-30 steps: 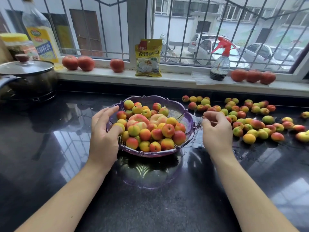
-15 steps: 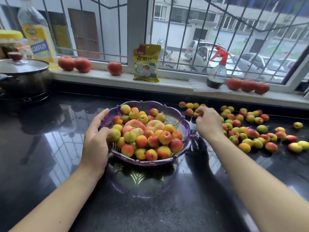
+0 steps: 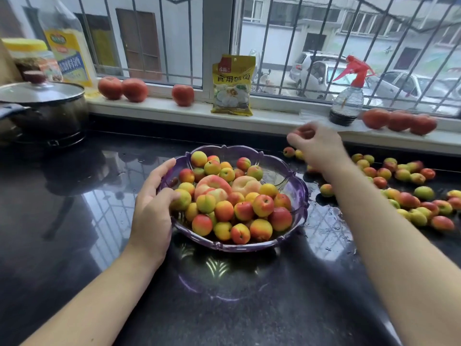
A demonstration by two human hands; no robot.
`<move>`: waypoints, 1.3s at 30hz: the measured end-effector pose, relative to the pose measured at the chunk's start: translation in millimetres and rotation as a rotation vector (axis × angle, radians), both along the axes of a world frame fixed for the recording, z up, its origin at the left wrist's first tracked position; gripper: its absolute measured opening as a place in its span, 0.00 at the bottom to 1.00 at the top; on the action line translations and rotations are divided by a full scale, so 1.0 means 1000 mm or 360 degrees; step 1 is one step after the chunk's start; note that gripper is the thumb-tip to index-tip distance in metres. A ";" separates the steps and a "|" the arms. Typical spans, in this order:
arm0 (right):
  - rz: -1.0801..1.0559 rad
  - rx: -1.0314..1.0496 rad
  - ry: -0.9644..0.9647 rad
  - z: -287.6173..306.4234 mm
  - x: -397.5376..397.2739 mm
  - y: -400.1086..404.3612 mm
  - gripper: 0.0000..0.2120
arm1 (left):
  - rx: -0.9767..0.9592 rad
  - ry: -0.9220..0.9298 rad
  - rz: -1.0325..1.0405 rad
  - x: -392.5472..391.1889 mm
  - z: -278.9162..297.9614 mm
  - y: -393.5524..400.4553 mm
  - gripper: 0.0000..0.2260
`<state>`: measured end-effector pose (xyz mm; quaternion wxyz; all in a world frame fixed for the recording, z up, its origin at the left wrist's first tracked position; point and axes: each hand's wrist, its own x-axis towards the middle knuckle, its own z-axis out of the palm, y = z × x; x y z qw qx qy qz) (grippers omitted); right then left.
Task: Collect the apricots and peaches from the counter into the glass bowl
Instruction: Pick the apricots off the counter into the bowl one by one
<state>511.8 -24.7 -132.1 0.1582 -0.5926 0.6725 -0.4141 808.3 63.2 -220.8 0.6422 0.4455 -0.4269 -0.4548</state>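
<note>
1. The glass bowl (image 3: 287,176) is translucent purple with a scalloped, petal-shaped rim; it stands on a glossy black stone desk (image 3: 74,221) that mirrors the window bars.
2. Inside the bowl lie many small smooth apricots (image 3: 263,205), yellow blushing to red, heaped around two larger pale-pink peaches (image 3: 212,187).
3. More loose apricots (image 3: 409,199) lie scattered on the desk right of the bowl, a few just behind its right rim.
4. The left hand (image 3: 152,208) cups the bowl's left rim, fingers (image 3: 162,171) curled round the outer wall and thumb touching an apricot at the edge.
5. The right hand (image 3: 316,146) hangs above the desk behind and right of the bowl, fingers bent together, pinching a reddish fruit (image 3: 305,133).
6. Half a second earlier that hand was low among the loose fruit near the bowl's right rim; now it is raised and holds one.
</note>
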 end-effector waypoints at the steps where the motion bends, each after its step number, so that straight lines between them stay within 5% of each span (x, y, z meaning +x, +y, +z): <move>1: 0.0251 0.0101 -0.0328 0.020 0.005 0.022 0.13 | -0.0009 0.0000 -0.0003 0.000 0.001 0.000 0.25; 3: 0.0734 0.0324 -0.0436 0.051 0.009 0.064 0.12 | -0.0019 0.0013 -0.0008 -0.001 0.003 0.002 0.25; 5: 0.0926 0.0471 0.0068 0.065 0.013 0.086 0.12 | -0.0020 0.0037 -0.0019 -0.002 0.005 0.003 0.25; 7: 0.0862 0.0482 0.0435 0.062 0.019 0.084 0.13 | -0.0014 0.0041 -0.0023 -0.002 0.006 0.004 0.24; 14: 0.0653 0.0278 0.0951 0.018 0.036 0.055 0.15 | 0.0017 0.0032 -0.0009 -0.001 0.007 0.005 0.26; 20: 0.0594 0.0089 0.0632 0.024 0.018 0.048 0.13 | 0.0024 0.0012 -0.0008 -0.001 0.008 0.006 0.25; 24: 0.0175 -0.0288 0.0272 0.029 -0.008 0.041 0.12 | 0.0032 0.0029 -0.0018 -0.001 0.008 0.007 0.26; 30: -0.0288 0.0076 0.0242 -0.017 -0.040 0.003 0.13 | 0.0044 0.0077 -0.0004 0.001 0.004 0.002 0.26; 33: -0.0322 0.0065 0.0538 -0.029 -0.028 -0.026 0.13 | 0.0057 0.0133 0.0008 0.004 0.001 -0.001 0.28; 39: -0.0046 0.0277 0.1736 -0.044 -0.016 -0.092 0.21 | 0.0071 0.0136 -0.0023 0.002 0.000 -0.002 0.26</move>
